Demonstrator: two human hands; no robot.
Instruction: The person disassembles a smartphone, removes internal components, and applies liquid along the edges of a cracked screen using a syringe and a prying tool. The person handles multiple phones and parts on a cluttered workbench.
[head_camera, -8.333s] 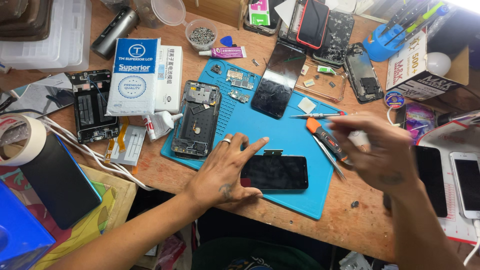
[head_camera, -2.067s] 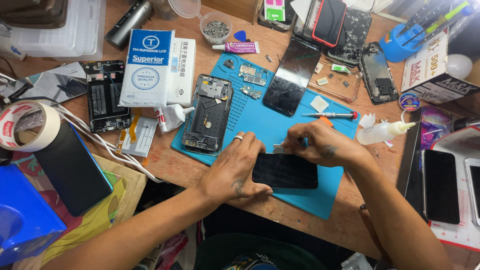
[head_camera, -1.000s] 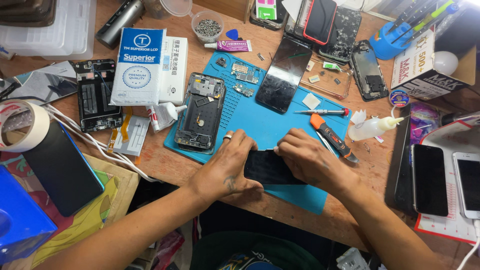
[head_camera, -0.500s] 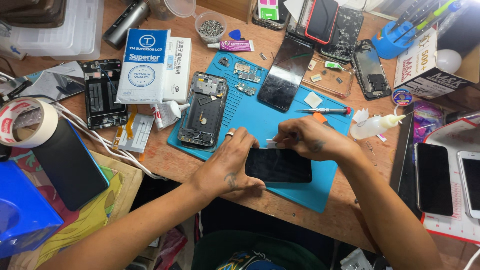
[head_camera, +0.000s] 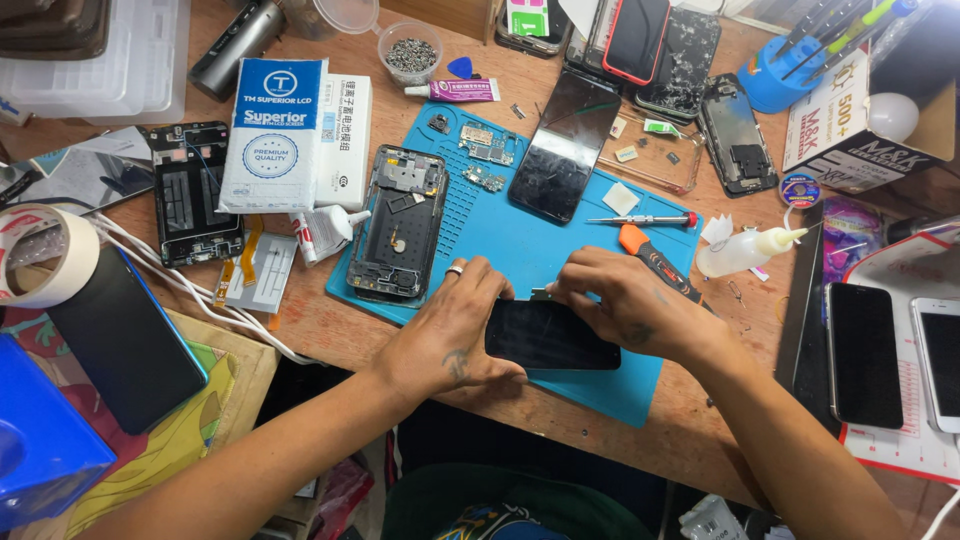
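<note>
grip of left hand (head_camera: 450, 335) and right hand (head_camera: 625, 305) on black phone (head_camera: 550, 337)

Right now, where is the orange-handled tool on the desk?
In the head view the orange-handled tool lies on the blue mat, right of centre, just behind the right hand and below the small screwdriver.

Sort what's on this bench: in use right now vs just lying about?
In use: black phone, held at its left end by the left hand and at its top edge by the right hand; blue mat beneath it.

Lying about: orange-handled tool, opened phone frame, tape roll, squeeze bottle, screw cup.
</note>
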